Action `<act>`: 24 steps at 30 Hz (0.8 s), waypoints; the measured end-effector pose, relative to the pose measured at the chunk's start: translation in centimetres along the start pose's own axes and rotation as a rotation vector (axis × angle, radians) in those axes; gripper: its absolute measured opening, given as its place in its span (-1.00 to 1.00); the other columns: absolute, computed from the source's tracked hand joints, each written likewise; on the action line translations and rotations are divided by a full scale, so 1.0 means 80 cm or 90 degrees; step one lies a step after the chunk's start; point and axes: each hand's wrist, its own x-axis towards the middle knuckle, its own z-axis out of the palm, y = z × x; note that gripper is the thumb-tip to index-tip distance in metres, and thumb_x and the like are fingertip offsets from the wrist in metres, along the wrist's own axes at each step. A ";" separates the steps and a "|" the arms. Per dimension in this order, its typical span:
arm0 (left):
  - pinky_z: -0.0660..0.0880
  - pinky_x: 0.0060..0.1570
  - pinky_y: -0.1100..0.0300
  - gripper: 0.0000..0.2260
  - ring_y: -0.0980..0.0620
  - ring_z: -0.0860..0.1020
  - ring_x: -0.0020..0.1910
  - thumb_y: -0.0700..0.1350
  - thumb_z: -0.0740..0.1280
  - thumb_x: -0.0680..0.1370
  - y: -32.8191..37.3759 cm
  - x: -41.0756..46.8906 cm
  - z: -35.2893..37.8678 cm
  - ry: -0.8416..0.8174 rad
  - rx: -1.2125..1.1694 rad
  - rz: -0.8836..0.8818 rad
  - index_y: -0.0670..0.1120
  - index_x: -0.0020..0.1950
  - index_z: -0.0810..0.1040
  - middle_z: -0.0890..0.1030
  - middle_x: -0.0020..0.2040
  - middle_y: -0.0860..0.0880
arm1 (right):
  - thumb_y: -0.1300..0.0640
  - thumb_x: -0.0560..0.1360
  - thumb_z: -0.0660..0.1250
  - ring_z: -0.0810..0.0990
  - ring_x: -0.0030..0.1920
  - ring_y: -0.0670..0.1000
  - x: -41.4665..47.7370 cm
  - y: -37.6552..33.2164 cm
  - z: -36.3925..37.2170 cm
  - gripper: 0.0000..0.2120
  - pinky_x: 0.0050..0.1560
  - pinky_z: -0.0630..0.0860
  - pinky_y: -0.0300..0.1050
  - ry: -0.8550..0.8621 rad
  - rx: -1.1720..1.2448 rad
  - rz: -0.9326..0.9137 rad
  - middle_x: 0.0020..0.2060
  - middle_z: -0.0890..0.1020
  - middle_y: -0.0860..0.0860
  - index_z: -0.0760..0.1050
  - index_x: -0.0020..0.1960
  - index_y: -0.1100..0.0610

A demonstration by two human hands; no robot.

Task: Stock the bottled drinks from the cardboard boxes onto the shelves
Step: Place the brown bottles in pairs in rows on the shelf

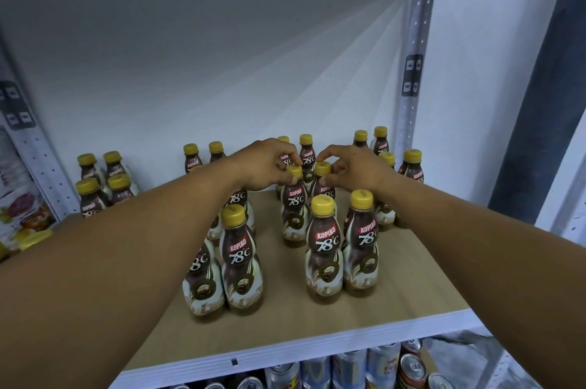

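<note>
The left hand [264, 168] and right hand [356, 171] each pinch the caps of two bottles [294, 208], apparently setting them mid-shelf [409, 277]; next, release them upright.

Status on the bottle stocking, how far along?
Done: many yellow-capped brown plastic coffee bottles stand paired on the tan shelf board. In hand: left hand pinches one mid-shelf bottle's cap, right hand the neighbouring cap. Left: bare board shows at the front; cardboard boxes are out of view, remaining stock unknown.

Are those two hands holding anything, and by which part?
Yes, one bottle each. The left grip pinches the left bottle at its yellow cap and neck; the right grip pinches the right bottle the same way.
</note>
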 end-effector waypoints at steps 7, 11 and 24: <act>0.54 0.24 -0.08 -0.72 -0.02 0.64 0.11 -0.06 0.50 0.54 0.003 -0.002 0.002 0.010 0.021 0.001 0.09 0.23 0.58 0.67 0.09 -0.02 | 0.02 0.46 0.54 0.66 0.02 0.02 0.000 0.001 -0.002 -0.59 0.12 0.57 0.00 -0.001 0.003 0.003 -0.03 0.69 0.01 0.51 0.25 -0.15; 0.55 0.20 -0.05 -0.73 -0.02 0.63 0.08 -0.06 0.49 0.56 0.006 -0.004 0.001 0.011 0.042 0.010 0.08 0.23 0.57 0.65 0.07 -0.03 | 0.05 0.44 0.56 0.67 -0.03 0.03 0.001 -0.001 -0.005 -0.59 0.13 0.59 0.06 -0.009 0.035 0.002 -0.07 0.70 0.03 0.54 0.24 -0.10; 0.50 0.25 0.01 -0.56 -0.01 0.58 0.20 -0.01 0.49 0.55 0.020 -0.015 -0.013 -0.016 0.096 0.009 0.04 0.41 0.49 0.60 0.21 -0.03 | 0.00 0.50 0.51 0.61 0.16 -0.05 -0.010 -0.024 -0.025 -0.62 0.23 0.55 0.00 -0.023 0.023 -0.007 0.17 0.63 -0.04 0.53 0.29 -0.09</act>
